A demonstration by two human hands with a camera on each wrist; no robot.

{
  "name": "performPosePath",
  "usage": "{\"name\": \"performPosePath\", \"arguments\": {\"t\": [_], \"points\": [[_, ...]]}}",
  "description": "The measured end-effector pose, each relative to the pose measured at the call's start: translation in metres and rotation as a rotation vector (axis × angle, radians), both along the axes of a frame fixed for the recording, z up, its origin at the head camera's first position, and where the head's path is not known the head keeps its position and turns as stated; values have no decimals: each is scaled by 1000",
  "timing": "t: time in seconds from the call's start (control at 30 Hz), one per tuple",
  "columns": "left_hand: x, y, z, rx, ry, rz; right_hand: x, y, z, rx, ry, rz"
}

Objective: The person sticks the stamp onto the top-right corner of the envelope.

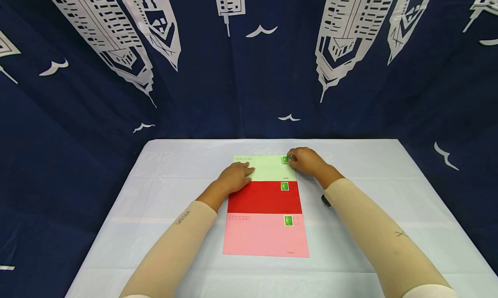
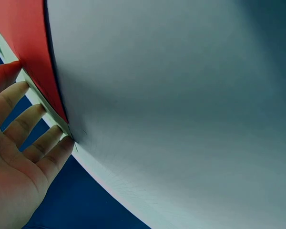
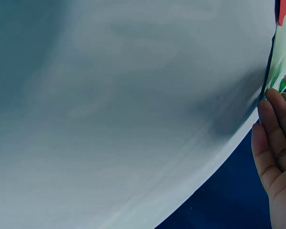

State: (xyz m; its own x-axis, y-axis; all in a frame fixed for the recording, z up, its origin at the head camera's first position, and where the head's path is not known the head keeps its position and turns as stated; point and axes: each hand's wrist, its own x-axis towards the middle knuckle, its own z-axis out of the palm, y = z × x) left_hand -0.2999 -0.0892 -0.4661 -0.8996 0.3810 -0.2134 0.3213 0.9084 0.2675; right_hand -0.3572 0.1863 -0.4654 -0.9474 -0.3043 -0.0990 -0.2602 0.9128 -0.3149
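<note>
Three envelopes lie in a column on the white table: a light green envelope [image 1: 268,168] at the far end, a red envelope [image 1: 264,198] in the middle and a pink envelope [image 1: 264,237] nearest me. My left hand [image 1: 234,177] rests with spread fingers on the green envelope's left side, its thumb near the red one. At the green envelope's upper right corner, my right hand [image 1: 306,160] pinches a green postage stamp [image 1: 285,160]; in the right wrist view, the fingers [image 3: 271,124] partly hide that stamp [image 3: 282,86]. The red and pink envelopes each bear a similar stamp [image 1: 285,186].
A small black object [image 1: 326,200] shows beside the right forearm, partly covered by the sleeve. The white tabletop [image 1: 163,194] extends on both sides of the envelopes. Behind it hangs a dark blue cloth [image 1: 241,82] with white building and bird prints.
</note>
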Motion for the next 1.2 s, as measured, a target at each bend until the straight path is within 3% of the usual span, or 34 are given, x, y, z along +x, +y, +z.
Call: {"name": "performPosePath", "arguments": {"t": [1.2], "points": [[0, -1, 1, -19, 9, -18, -7, -16, -2, 75, 61, 51]]}}
